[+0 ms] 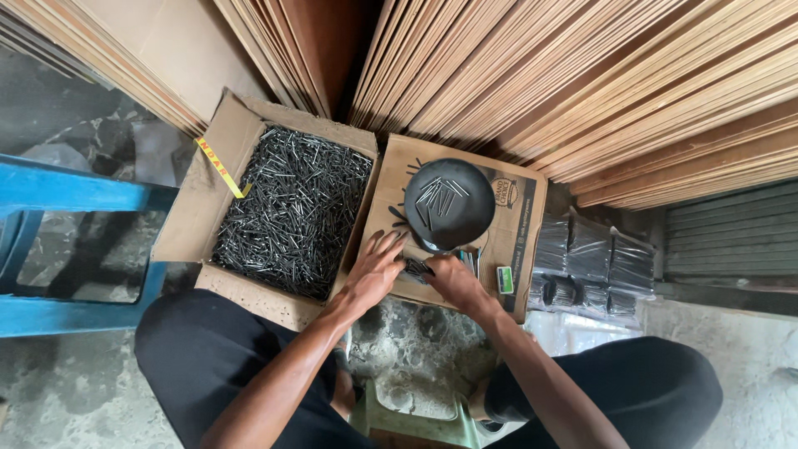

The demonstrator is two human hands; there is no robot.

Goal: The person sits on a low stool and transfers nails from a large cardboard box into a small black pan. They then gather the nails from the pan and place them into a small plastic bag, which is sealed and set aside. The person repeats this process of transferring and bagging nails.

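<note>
Head view: person squats, gathering nails by a dark pan.
L hand spread flat on cardboard, R hand closed on nail bunch just below pan; looks like mid-portioning, next needs lifting bunch w/o spilling. Nail box left.

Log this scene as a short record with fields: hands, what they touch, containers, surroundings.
left hand: fingers spread, resting on the flat cardboard, touching loose nails
right hand: on a small bunch of nails at the cardboard's near edge
pan: dark round scale pan on the cardboard, a few nails inside
box: open carton full of dark nails, left of the pan
packets: clear bagged nail packs at right
backdrop: plywood sheets standing on edge
left side: blue stool
</note>
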